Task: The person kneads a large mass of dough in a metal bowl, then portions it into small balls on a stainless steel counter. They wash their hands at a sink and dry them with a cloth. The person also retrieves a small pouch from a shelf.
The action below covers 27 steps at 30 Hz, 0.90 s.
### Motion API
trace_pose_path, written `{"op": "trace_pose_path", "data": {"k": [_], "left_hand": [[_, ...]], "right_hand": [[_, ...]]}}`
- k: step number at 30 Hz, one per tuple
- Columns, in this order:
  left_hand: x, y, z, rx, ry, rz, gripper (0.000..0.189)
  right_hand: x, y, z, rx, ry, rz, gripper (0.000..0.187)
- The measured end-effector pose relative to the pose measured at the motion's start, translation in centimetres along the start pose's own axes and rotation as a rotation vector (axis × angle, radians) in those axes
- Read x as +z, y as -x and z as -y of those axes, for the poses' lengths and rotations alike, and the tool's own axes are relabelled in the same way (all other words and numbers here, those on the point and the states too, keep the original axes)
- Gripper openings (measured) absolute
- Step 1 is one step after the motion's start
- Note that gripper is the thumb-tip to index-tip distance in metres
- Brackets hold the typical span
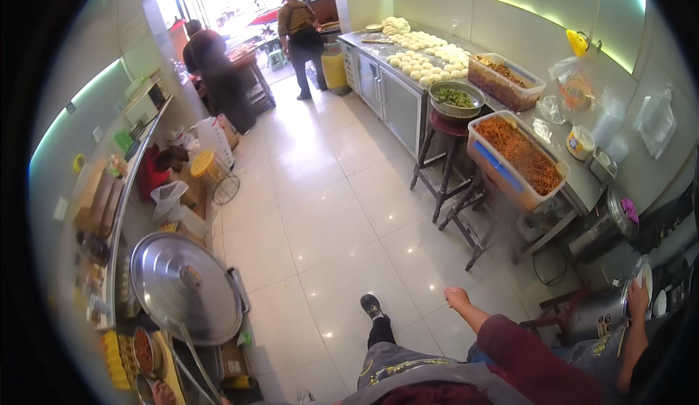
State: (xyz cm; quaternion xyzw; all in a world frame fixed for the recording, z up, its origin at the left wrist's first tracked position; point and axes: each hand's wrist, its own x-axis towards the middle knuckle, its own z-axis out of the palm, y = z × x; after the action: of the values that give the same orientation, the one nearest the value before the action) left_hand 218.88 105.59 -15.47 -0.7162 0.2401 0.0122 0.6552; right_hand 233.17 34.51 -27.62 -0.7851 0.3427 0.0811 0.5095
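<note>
My right hand (pixel 456 298) reaches out over the tiled floor from a maroon sleeve, its fingers curled and nothing seen in it. At the lower left edge, part of a hand (pixel 163 393) shows beside a bowl of reddish filling (pixel 144 350); whether it is my left hand cannot be told. Near it stand a large round metal lid (pixel 164 290) and yellow egg trays (pixel 116 358). Ahead on the right, a plastic tub of shredded orange-red filling (pixel 519 153) rests by the counter, close to a metal bowl of chopped greens (pixel 456 99) on a stool.
Dough balls (pixel 426 58) cover part of the steel counter (pixel 377 50), beside another filling tub (pixel 505 82). A co-worker's hand (pixel 638 296) is at a pot on my right. Two people (pixel 213 66) (pixel 300 33) stand by the doorway. Bags (pixel 215 137) and a shelf line the left.
</note>
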Motion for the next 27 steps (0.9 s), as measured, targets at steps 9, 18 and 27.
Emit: {"op": "trace_pose_path", "data": {"k": [9,18,27], "left_hand": [[-7.1,-42.1,-5.2,0.230,1.996,0.442,0.038],[-9.1,-72.4,10.1,0.062,2.354,0.266,0.028],[-8.2,-87.9,14.2,0.122,2.361,0.462,0.032]], "right_hand": [[-7.8,-12.5,-3.0,-0.057,0.638,0.163,0.023],[-4.9,-19.5,9.5,0.495,-0.049,-0.250,0.027],[-1.5,-43.0,14.0,0.233,0.321,-0.189,0.046]]}}
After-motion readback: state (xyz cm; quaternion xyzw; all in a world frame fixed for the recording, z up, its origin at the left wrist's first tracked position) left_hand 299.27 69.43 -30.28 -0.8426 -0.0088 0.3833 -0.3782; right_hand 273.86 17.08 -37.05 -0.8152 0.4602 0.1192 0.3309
